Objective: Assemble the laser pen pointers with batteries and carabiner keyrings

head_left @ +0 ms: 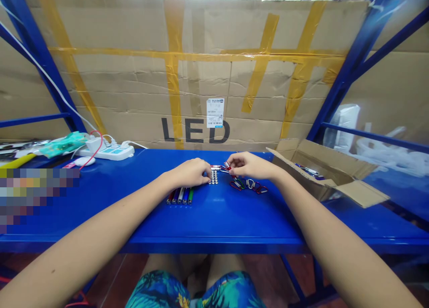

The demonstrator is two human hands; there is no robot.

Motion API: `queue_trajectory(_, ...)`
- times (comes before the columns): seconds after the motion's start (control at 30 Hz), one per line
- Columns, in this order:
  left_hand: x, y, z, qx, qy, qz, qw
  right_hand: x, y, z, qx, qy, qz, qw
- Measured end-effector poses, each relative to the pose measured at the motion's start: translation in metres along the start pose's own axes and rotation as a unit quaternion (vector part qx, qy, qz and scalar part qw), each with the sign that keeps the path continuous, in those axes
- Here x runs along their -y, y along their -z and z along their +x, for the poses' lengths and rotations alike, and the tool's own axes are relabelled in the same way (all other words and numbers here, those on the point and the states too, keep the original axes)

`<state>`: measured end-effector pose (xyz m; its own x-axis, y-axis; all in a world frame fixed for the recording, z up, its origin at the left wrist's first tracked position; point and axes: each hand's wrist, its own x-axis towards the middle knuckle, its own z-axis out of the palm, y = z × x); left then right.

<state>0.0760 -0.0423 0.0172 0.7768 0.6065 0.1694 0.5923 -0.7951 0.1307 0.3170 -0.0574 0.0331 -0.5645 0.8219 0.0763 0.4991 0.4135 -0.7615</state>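
My right hand (246, 165) pinches a small red-and-silver cylinder (227, 166) between thumb and fingertips, above the blue tabletop. Beneath and beside it lie several carabiner clips (250, 184) in red, green and silver. My left hand (194, 171) rests with curled fingers at the left edge of rows of small silver button cells (214, 177). Whatever its fingertips hold, if anything, is hidden. Slim metal tubes (181, 196) in red, blue, silver and green lie side by side under the left wrist, partly covered. A red-and-silver piece (215, 167) lies behind the button cells.
An open cardboard box (311, 169) with items inside stands at the right. A white power strip (112, 151) with plugs and cables sits at the back left, near a teal plastic packet (63, 143). A large taped cardboard sheet (140, 89) closes off the back, between blue posts.
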Motion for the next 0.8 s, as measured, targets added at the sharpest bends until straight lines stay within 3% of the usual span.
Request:
queue_trajectory(0.37, -0.006, 0.011, -0.007, 0.024, 0.005, -0.025, 0.999, -0.006, -0.003, 0.002, -0.003, 0.022, 0.008, 1.000)
queue_trajectory(0.63, 0.003, 0.003, -0.004, 0.024, -0.024, 0.014, 0.999, -0.003, -0.011, 0.006, -0.045, 0.070, 0.061, 0.995)
queue_trajectory(0.8, -0.010, 0.012, -0.006, 0.074, 0.032, -0.010, 0.997, 0.002, -0.014, 0.005, -0.066, 0.070, 0.096, 0.991)
